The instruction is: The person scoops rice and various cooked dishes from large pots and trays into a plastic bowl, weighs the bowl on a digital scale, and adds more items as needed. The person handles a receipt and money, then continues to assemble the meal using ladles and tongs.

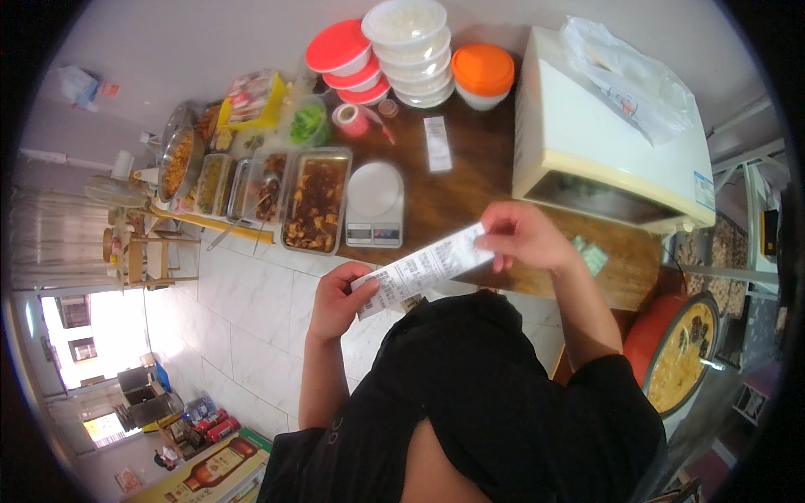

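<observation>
A long printed paper slip (422,269) is stretched between my two hands, tilted up to the right. My left hand (340,298) pinches its lower end, thumb on top. At the upper end, the fingers and thumb of my right hand (523,237) grip the paper. The slip bears small print. Beyond it, a white digital kitchen scale (375,195) sits on the brown wooden table (468,188), its pan bare. A second, shorter printed slip (438,143) lies flat on the table between the scale and the white microwave oven (610,119).
Left of the scale stand a plastic tub of brown stew (316,204), further food tubs and a steel bowl (182,162). Behind are stacked clear rice bowls (412,56), red-lidded bowls (343,50) and an orange-lidded bowl (483,72). A red pot of soup (679,352) stands at right.
</observation>
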{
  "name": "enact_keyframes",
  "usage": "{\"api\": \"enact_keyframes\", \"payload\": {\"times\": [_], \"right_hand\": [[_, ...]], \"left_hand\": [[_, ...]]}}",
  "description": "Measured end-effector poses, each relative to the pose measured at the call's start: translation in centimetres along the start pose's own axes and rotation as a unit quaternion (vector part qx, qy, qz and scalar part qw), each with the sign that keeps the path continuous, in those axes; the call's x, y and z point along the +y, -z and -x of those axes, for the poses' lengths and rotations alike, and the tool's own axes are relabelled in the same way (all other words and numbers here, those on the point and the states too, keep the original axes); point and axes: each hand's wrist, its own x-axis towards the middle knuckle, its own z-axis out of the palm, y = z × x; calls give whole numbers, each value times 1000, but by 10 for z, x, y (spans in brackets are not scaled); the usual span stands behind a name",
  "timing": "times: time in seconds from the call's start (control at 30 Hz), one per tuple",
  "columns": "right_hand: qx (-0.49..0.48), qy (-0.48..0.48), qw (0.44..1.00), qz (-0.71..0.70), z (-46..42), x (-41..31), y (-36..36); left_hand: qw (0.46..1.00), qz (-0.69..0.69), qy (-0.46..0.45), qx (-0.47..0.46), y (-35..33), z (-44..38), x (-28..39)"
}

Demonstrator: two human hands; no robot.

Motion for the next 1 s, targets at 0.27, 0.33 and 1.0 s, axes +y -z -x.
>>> {"api": "enact_keyframes", "payload": {"times": [0.27,0.33,1.0], "right_hand": [[103,68,992,33,-1,-5,-7],[101,78,991,25,-2,-5,-6],[105,10,927,-359,-41,11,-6]], "left_hand": [[984,162,2,-76,7,15,-3],[985,165,23,-53,5,16,0],[986,165,-4,-14,1,4,-20]]}}
